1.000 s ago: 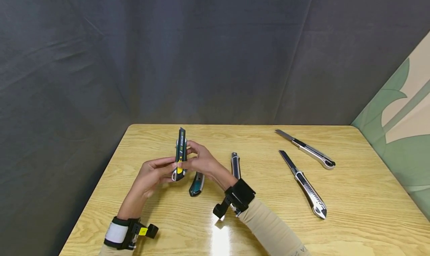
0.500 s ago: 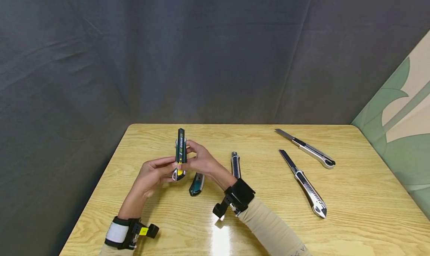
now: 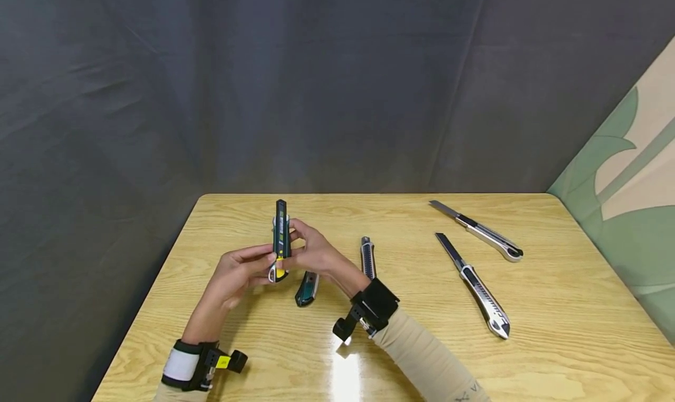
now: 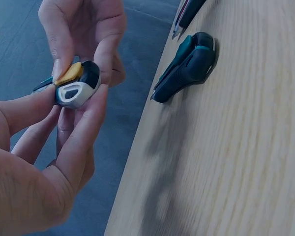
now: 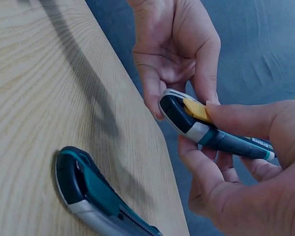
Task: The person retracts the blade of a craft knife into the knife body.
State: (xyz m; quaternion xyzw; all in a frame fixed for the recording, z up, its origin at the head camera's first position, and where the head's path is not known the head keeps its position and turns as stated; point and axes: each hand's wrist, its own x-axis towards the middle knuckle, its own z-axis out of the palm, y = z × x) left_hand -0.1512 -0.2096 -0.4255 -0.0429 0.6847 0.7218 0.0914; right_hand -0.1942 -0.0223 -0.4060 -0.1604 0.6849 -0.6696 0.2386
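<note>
In the head view a black and dark green utility knife (image 3: pixel 282 235) with a yellow slider (image 3: pixel 280 267) is held up over the left part of the table, its front end pointing away. My left hand (image 3: pixel 238 273) pinches its rear end between thumb and fingers. From the other side my right hand (image 3: pixel 315 251) grips the body, and in the right wrist view its thumb (image 5: pixel 236 118) lies against the slider. No blade shows beyond the knife's front end. A second green and black utility knife (image 3: pixel 307 289) lies on the table below my hands, partly hidden by the right one.
A grey and black utility knife (image 3: pixel 368 258) lies beyond my right forearm. Farther right rest two silver ones with extended blades, one nearer (image 3: pixel 482 296) and one farther (image 3: pixel 485 233). The wooden table (image 3: pixel 411 355) ends at a dark curtain (image 3: pixel 337 97).
The blade tip showing at the held knife's front end a second ago no longer shows. Both hands keep their hold in nearly the same place; the view shifts slightly.
</note>
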